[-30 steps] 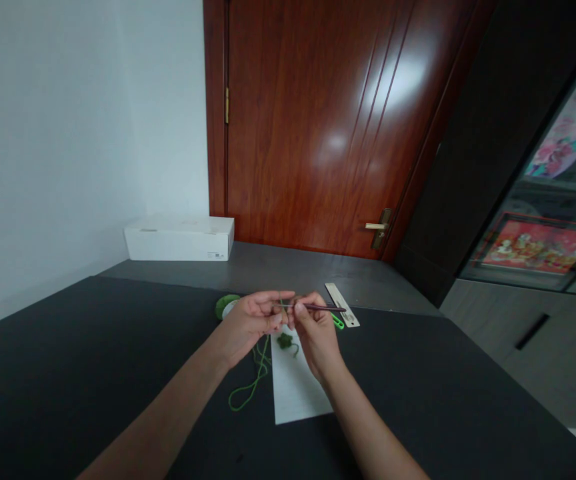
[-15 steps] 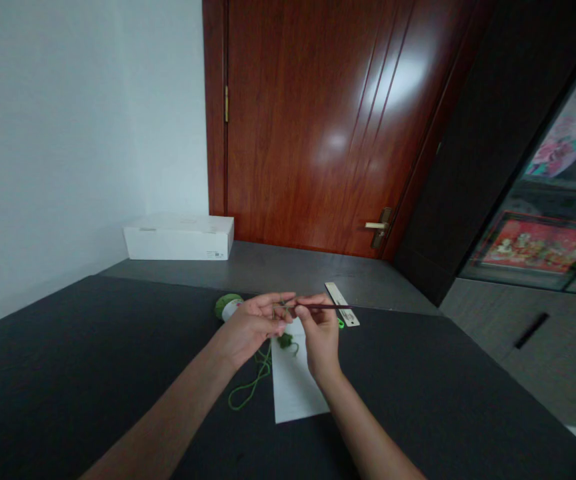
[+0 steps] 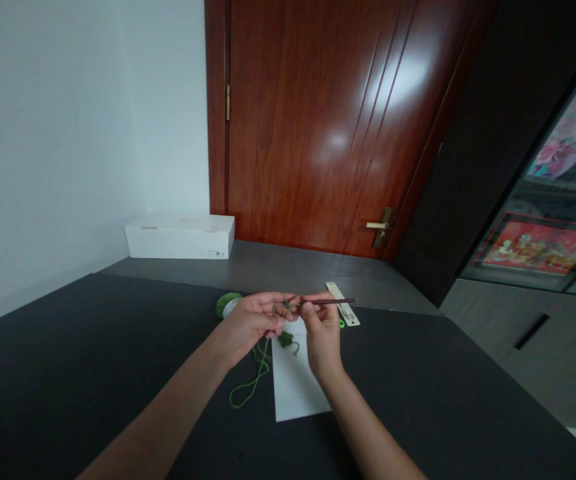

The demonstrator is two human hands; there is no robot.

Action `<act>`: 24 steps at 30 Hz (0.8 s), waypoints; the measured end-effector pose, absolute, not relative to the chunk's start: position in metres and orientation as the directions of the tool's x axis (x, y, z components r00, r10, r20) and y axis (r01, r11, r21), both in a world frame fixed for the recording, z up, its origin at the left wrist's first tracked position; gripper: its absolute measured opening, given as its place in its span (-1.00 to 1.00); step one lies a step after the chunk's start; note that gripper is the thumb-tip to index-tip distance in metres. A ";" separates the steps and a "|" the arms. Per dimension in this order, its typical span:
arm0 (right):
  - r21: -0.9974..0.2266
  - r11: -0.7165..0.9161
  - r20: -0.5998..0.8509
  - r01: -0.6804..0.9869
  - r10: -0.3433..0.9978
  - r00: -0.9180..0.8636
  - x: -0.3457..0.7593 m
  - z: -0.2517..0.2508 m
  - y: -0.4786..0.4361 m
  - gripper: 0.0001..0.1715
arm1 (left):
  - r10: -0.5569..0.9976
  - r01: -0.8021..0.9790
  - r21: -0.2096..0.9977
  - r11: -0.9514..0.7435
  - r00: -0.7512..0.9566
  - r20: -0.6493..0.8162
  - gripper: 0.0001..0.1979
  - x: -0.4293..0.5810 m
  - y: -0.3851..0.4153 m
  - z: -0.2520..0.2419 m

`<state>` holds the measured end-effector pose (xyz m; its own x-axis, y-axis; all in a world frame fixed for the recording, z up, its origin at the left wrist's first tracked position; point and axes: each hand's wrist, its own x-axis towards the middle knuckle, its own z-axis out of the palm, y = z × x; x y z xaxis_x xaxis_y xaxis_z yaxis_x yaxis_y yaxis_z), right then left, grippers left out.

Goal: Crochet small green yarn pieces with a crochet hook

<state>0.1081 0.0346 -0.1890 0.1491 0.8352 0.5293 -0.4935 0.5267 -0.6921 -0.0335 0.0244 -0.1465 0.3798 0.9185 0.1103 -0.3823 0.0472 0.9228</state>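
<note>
My right hand pinches a slim dark crochet hook, which lies almost level with its tip among the fingers of my left hand. My left fingers are shut on a small bit of green yarn, and the stitches there are too small to make out. A ball of green yarn sits just beyond my left hand. A loose strand trails on the table below that hand. A small green crocheted piece lies on a white sheet of paper beneath my hands.
A pale ruler and a bright green clip lie just beyond my right hand on the dark table. A grey ledge holds a white box against a wooden door.
My right hand has shifted slightly to the right, and the hook has swung from a slight slope to nearly level. Its tip stays at my left fingers.
</note>
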 end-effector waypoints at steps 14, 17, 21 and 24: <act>-0.687 0.561 0.535 -0.461 0.820 0.201 0.106 -0.187 0.029 -0.82 | 0.887 -0.320 0.946 0.053 0.450 0.103 -0.51 -0.037 0.021 -0.144; -0.672 0.513 0.534 -0.533 0.835 0.130 0.108 -0.188 0.033 -0.77 | 0.876 -0.305 0.952 0.035 0.468 0.118 -0.53 -0.040 0.022 -0.142; -0.674 0.459 0.569 -0.578 0.822 -0.012 0.113 -0.183 0.039 -0.69 | 0.850 -0.297 0.955 0.008 0.506 0.150 -0.56 -0.049 0.023 -0.138; -0.685 0.457 0.599 -0.567 0.797 -0.082 0.119 -0.179 0.041 -0.65 | 0.839 -0.277 0.961 -0.017 0.519 0.164 -0.58 -0.055 0.024 -0.137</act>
